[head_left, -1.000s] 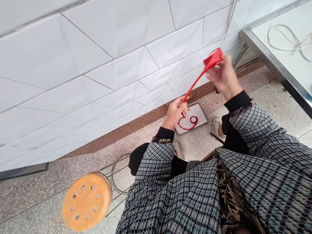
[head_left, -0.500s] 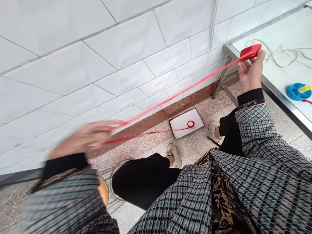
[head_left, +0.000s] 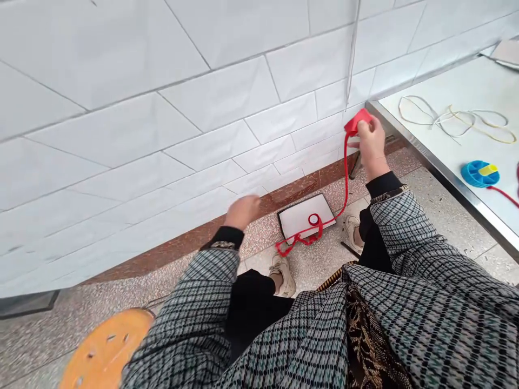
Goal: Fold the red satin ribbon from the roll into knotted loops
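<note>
My right hand [head_left: 371, 141] pinches a flat red piece [head_left: 357, 122], perhaps wound ribbon, beside the table corner. From it a red ribbon [head_left: 346, 178] hangs in a curve and bunches low down, in front of a white-topped box on the floor. My left hand [head_left: 242, 212] is in front of the wall's lower edge with its fingers curled in, slightly blurred. The ribbon lies apart from it, and I see nothing in that hand. A small red roll with a white centre [head_left: 313, 219] rests on the white-topped box [head_left: 302, 213].
At the right stands a metal-edged table [head_left: 446, 156] with looped white and yellow cords [head_left: 466, 119] and a blue spool with a yellow core [head_left: 480, 174]. White tiled wall [head_left: 162, 124] runs along the front. A round orange stool top [head_left: 107, 351] is at lower left.
My left hand has let go of the stretched ribbon and moved right. The ribbon has dropped slack in loops. My right hand has come lower and left with the red piece.
</note>
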Motion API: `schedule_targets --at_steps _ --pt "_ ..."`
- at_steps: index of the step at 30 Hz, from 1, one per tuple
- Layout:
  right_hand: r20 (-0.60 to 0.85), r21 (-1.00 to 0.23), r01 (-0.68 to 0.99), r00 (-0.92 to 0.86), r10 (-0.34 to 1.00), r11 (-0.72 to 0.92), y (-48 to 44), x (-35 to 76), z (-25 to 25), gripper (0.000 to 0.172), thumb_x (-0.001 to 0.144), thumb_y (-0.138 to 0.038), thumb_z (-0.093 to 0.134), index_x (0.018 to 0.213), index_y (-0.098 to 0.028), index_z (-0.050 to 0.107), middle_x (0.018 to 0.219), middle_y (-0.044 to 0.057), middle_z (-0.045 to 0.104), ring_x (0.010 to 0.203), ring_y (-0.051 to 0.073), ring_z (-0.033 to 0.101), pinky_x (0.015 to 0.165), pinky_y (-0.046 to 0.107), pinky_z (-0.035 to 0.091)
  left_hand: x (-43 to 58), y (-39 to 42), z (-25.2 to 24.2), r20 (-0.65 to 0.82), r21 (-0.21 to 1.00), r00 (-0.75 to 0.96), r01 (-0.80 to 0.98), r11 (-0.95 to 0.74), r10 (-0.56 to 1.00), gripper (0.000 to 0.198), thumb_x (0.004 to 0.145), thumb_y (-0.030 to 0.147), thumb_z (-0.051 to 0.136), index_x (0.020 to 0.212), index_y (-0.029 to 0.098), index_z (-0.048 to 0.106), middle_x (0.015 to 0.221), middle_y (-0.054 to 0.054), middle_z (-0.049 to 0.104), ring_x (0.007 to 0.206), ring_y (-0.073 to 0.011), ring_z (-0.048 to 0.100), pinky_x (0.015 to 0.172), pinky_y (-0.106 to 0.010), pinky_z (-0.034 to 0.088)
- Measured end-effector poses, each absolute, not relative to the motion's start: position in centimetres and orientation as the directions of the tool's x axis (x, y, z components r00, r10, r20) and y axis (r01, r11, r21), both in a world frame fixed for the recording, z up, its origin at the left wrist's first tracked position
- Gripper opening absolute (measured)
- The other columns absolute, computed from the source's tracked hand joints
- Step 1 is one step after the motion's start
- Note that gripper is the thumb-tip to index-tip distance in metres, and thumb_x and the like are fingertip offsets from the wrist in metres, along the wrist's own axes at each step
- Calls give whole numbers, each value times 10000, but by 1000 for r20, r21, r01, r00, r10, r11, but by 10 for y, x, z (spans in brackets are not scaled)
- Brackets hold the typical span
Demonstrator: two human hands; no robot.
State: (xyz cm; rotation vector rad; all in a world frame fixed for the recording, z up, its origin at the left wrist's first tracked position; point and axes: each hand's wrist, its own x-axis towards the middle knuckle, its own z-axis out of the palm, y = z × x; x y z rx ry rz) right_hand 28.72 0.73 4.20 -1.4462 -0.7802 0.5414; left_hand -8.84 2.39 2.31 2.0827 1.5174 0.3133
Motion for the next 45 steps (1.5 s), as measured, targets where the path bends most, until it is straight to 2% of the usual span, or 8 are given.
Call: schedule_targets --at_steps 5,10,17,25,28,35,38,45 --pt "320 -898 416 389 864 145 2 222 45 569 907 -400 647 1435 -223 527 1401 187 677 1199 295 720 908 447 703 13 23 -1 162 961 323 164 -224 932 241 931 297 756 1141 216 671 1197 -112 804 1207 -256 765 1132 -463 578" --pt "408 -770 614 260 875 177 5 207 43 618 920 -318 676 1514 -215 539 1443 183 635 1329 332 659 1048 532 666 65 23 -6 188 978 235 -134 -160 954 369 908 450 836 1125 238 628 1159 -96 763 1165 -242 749 1103 -458 578" --pt "368 -789 585 205 907 188 6 212 47 612 946 -390 696 1511 -236 521 1517 196 606 1353 361 641 1017 539 676 63 26 -6 200 947 227 -296 -129 953 332 918 488 826 1096 233 711 1174 -83 786 1157 -237 739 1109 -463 570" --pt "348 -802 577 236 907 158 6 209 48 554 923 -372 731 1431 -251 548 1454 179 669 1256 334 696 1102 564 635 63 20 6 277 956 76 -122 -267 958 75 957 248 801 941 226 731 1003 -33 705 995 -191 663 1003 -379 557" --pt "354 -799 580 241 904 159 9 211 41 502 940 -385 722 1387 -229 558 1400 178 689 1178 309 726 1125 556 618 59 19 9 379 925 40 20 -380 924 175 951 188 807 835 219 681 935 -23 630 936 -187 599 948 -354 516" --pt "335 -859 489 309 890 154 28 221 12 482 951 -495 732 1303 -216 559 1246 151 751 1019 281 767 983 514 680 54 4 7 206 934 258 -338 -112 944 636 852 725 846 702 226 481 568 78 420 534 -90 405 588 -269 385" --pt "287 -903 415 397 872 108 36 235 9 500 969 -531 691 1329 -211 557 1220 160 763 992 276 779 814 442 709 44 -15 0 95 903 421 -418 100 902 612 792 736 882 810 241 523 507 131 381 419 -61 319 495 -237 329" --pt "307 -943 314 688 658 112 37 299 37 426 1070 -398 519 1452 -209 534 1292 155 704 1018 222 783 650 304 666 -59 -33 -28 -312 950 579 216 227 754 159 909 334 659 846 189 639 588 56 549 442 -77 496 473 -234 369"
